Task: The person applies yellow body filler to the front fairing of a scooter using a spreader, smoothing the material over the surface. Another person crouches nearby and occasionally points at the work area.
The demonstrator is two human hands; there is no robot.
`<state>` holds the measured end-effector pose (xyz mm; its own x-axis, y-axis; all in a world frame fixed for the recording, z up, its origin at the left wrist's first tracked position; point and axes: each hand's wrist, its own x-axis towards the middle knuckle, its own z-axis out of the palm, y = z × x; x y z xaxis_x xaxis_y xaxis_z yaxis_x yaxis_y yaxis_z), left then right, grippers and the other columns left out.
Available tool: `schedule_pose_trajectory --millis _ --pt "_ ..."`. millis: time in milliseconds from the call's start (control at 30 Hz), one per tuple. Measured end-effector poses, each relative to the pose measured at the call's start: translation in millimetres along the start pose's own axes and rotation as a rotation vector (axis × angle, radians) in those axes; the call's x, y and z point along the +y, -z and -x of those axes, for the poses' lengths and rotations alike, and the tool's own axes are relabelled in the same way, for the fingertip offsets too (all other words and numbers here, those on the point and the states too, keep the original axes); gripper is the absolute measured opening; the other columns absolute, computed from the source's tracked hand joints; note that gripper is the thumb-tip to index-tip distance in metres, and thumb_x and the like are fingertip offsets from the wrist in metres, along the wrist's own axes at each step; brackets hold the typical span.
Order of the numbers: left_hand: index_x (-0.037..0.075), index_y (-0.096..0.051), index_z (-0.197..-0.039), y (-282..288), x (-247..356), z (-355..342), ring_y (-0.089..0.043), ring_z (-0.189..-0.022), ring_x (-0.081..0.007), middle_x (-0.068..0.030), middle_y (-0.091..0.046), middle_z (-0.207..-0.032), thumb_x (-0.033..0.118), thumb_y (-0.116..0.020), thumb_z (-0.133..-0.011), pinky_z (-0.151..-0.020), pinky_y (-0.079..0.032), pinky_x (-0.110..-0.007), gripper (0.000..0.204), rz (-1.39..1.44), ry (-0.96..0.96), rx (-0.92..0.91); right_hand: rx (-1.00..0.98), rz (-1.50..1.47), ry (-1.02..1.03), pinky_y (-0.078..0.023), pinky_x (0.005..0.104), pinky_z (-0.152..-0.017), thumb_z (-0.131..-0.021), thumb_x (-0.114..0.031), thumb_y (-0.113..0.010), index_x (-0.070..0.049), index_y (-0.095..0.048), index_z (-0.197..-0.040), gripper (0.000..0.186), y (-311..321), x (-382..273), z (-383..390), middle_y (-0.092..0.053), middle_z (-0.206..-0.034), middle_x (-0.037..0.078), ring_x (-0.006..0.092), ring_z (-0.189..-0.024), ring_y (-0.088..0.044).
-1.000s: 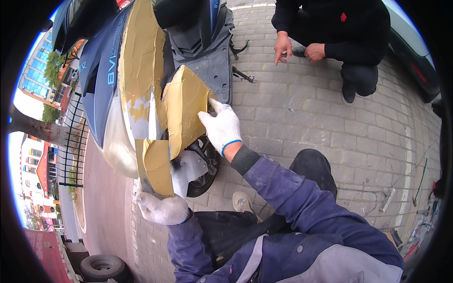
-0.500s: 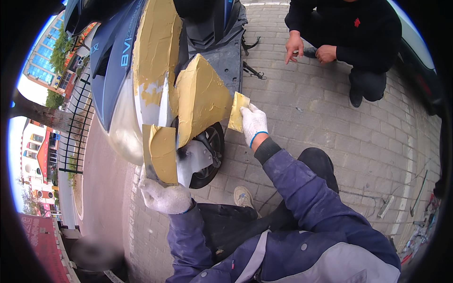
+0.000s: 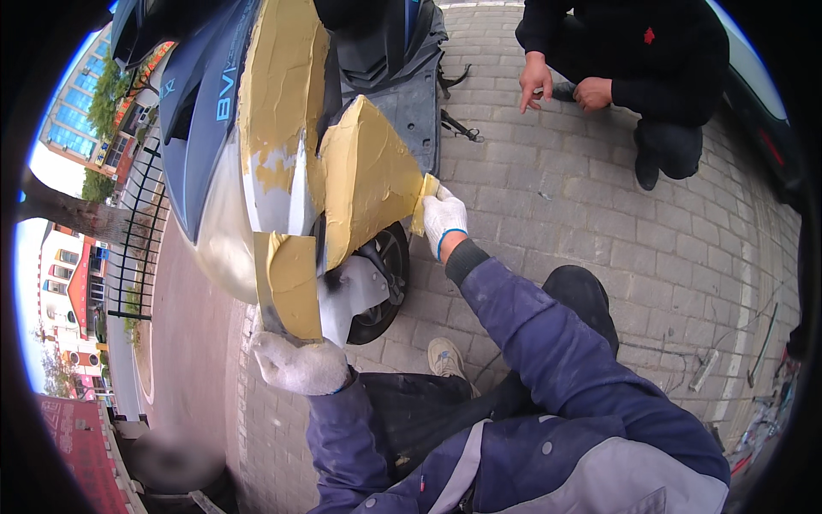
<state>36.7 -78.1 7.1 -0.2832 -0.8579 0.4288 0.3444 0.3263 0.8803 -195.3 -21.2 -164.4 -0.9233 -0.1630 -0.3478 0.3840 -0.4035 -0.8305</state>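
Right out at the corner of the broad, tan-coated angular side panel (image 3: 368, 171) sits a small, rectangular, yellow-smeared spreader (image 3: 418, 208); the two seem to touch, though how firmly I can't tell. The right hand (image 3: 445, 214), in a white knitted glove, pinches it along its right edge, probably to leave the opposite edge free; the thumb is hard to make out.

Over to the left hand (image 3: 304, 364), gloved alike and closed round the bottom end of a flat, greyish rectangular board (image 3: 261, 278). That low grip likely spares the glove from the thick, creamy tan putty (image 3: 293, 287) heaped there, held handily beside the panel.

Look at the textures! Ridged, rippled tan fills the long tapering strip (image 3: 282, 94), thinning to patches over smooth white. Around it, the glossy blue scooter (image 3: 201, 111), a black tyre (image 3: 396, 274), grey brick paving (image 3: 556, 240), and a crouching person in black (image 3: 625, 68), one finger pointing down.
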Motion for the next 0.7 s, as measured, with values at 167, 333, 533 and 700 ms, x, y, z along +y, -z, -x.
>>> schedule_pose_trajectory --millis 167,333,533,700 --pt "-0.014 -0.058 -0.143 3 0 -2 -0.071 -0.120 -0.0302 -0.0235 -0.069 -0.136 0.053 -0.037 -0.119 -0.103 -0.059 -0.044 0.074 -0.048 0.006 0.000 -0.015 0.116 0.234 -0.057 0.0375 -0.098 -0.096 -0.012 -0.063 -0.004 -0.067 -0.150 0.054 -17 -29 25 -0.079 -0.125 0.021 0.0276 -0.110 -0.076" --pt "-0.015 -0.057 -0.144 4 -5 -4 -0.071 -0.121 -0.0316 -0.0255 -0.069 -0.137 0.054 -0.038 -0.119 -0.103 -0.060 -0.045 0.076 -0.025 0.001 -0.010 -0.006 0.369 0.347 -0.054 0.0441 -0.108 -0.093 -0.025 -0.067 -0.007 -0.066 -0.151 0.060 -26 -59 35 -0.072 -0.132 0.029 0.0413 -0.122 -0.071" --pt "-0.016 -0.054 -0.148 3 -7 -6 -0.071 -0.123 -0.0320 -0.0269 -0.067 -0.139 0.055 -0.038 -0.119 -0.104 -0.060 -0.045 0.078 0.066 -0.047 -0.124 0.026 0.679 0.605 -0.056 0.0401 -0.105 -0.095 -0.026 -0.072 -0.003 -0.065 -0.150 0.060 -35 -99 62 -0.072 -0.126 0.023 0.0349 -0.116 -0.072" --pt "-0.016 -0.054 -0.148 -1 -6 -4 -0.071 -0.123 -0.0321 -0.0267 -0.067 -0.139 0.053 -0.038 -0.119 -0.104 -0.060 -0.045 0.076 -0.001 -0.026 -0.041 -0.015 0.656 0.707 -0.055 0.0466 -0.105 -0.093 -0.028 -0.074 -0.005 -0.066 -0.149 0.062 -47 -112 90 -0.066 -0.131 0.023 0.0402 -0.120 -0.067"
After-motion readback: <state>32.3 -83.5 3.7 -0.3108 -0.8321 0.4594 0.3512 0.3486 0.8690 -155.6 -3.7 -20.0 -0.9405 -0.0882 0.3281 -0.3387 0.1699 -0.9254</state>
